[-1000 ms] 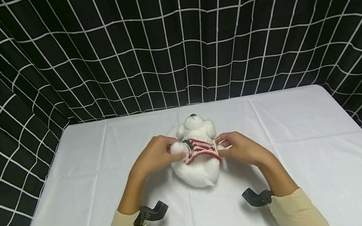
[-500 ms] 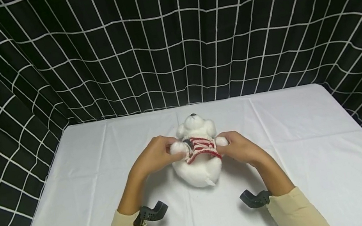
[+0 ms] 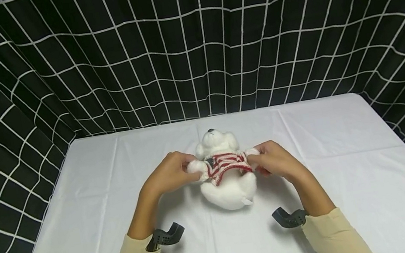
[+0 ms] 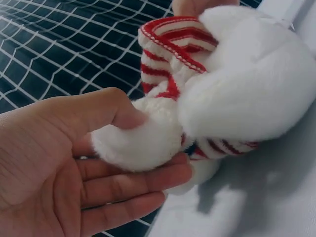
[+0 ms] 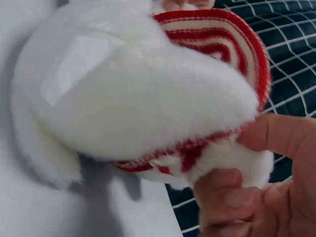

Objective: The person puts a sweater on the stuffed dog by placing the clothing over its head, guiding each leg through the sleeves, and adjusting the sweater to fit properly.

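A white plush dog [image 3: 230, 190] in a red-and-white striped sweater [image 3: 228, 162] is at the middle of the table, its head toward the far side and its black nose up. My left hand [image 3: 170, 173] pinches the paw [image 4: 140, 138] on its left side, thumb on top and fingers beneath. On the other side my right hand [image 3: 273, 159] grips the opposite paw [image 5: 254, 165] between thumb and curled fingers. The sweater is stretched between the two paws. A white tag [image 5: 74, 66] shows on the plush dog's rear in the right wrist view.
A white cloth with fold creases covers the table [image 3: 131, 155]. Black curtains with a white grid [image 3: 194, 48] hang behind it and along both sides. Dark curved wrist mounts [image 3: 168, 234] stick inward from both wrists below the plush dog.
My right hand has taken hold of the right paw and drawn it outward. The plush dog's lower body has swung to the right, its head slightly left, and the sweater is spread wider.
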### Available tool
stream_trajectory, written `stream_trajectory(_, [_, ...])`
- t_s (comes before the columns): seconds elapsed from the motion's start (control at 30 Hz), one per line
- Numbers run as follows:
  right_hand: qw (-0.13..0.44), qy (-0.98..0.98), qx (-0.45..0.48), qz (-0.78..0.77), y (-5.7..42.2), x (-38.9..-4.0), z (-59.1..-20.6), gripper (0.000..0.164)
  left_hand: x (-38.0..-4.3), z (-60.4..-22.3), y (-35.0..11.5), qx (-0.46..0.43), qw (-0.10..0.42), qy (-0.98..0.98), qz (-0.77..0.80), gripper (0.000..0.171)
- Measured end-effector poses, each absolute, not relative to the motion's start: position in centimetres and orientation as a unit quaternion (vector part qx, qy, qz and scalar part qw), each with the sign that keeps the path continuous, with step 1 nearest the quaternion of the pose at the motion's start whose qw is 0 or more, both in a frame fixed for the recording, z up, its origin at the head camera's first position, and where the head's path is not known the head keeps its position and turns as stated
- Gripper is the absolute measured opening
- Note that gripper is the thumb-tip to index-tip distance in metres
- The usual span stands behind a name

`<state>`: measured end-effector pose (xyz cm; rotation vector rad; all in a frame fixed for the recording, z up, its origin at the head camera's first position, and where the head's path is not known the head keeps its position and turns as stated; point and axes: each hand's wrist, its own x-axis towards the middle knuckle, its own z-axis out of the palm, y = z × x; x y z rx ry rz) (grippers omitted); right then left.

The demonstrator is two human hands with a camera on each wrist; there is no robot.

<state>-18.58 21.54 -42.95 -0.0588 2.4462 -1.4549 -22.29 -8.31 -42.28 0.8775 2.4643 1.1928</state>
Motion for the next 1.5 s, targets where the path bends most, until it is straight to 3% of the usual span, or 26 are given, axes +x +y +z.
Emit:
stream_trajectory(0.13, [0.165,0.848,-0.079,-0.497,21.6,-18.5,-43.0,0.015,-22.4,-42.4,-8.3,0.312,0.140,0.848,0.406,0.005])
stream_trajectory(0.23, [0.136,0.855,-0.113,-0.488,21.2,-18.7,-43.3,0.013,-22.4,-42.4,-8.3,0.321,0.144,0.848,0.397,0.008])
stream_trajectory(0.4, [0.080,0.871,-0.079,-0.479,20.1,-18.9,-43.8,0.009,-22.3,-42.1,-8.1,0.325,0.139,0.851,0.390,0.009])
stream_trajectory(0.53, [0.066,0.878,-0.057,-0.471,19.9,-19.0,-44.1,0.015,-22.4,-41.9,-8.0,0.328,0.139,0.848,0.393,0.007])
stream_trajectory(0.8, [0.139,0.826,-0.092,-0.538,22.3,-19.0,-43.6,0.025,-23.7,-43.4,-8.7,0.274,0.180,0.795,0.510,0.026])
stream_trajectory(1.0, [0.106,0.793,-0.070,-0.596,22.7,-19.7,-44.6,0.032,-24.0,-45.4,-8.5,0.223,0.181,0.763,0.579,0.026])
stream_trajectory(1.13, [0.128,0.771,-0.107,-0.615,22.8,-20.7,-46.4,0.042,-24.1,-46.8,-8.0,0.196,0.176,0.755,0.601,0.033])
stream_trajectory(1.4, [0.146,0.771,-0.145,-0.602,23.1,-21.4,-46.9,0.016,-24.3,-48.3,-6.1,0.187,0.166,0.735,0.630,0.029])
stream_trajectory(1.5, [0.164,0.764,-0.146,-0.607,23.2,-21.2,-46.6,0.013,-24.2,-48.5,-5.5,0.189,0.146,0.747,0.621,0.023])
